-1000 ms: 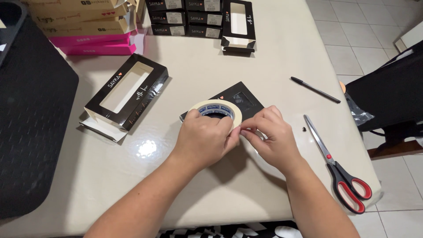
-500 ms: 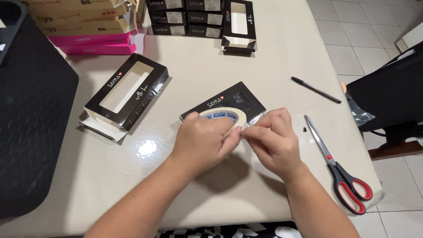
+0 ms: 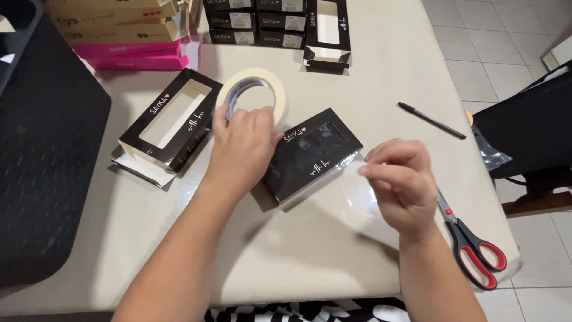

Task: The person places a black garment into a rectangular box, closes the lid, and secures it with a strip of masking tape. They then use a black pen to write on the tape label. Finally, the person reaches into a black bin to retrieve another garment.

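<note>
One pair of red-handled scissors [image 3: 471, 241] lies nearest, at the beige table [image 3: 298, 256] edge just beside the right wrist. The right hand [image 3: 399, 179] hovers with thumb and forefinger pinched together; whether they grip a strip of tape, I cannot tell. Between both hands rests one closed black windowed gift box [image 3: 313, 154]. The left hand [image 3: 241, 149] wraps its fingers around one cream roll of masking tape [image 3: 253, 92], held upright above the table. Left of it lies one open black windowed box [image 3: 170, 119]. One black pen [image 3: 432, 120] lies to the right. Farther off are one upright black box [image 3: 328, 30], a stack of six flat black boxes [image 3: 256, 22], and two pink boxes [image 3: 134, 53].
</note>
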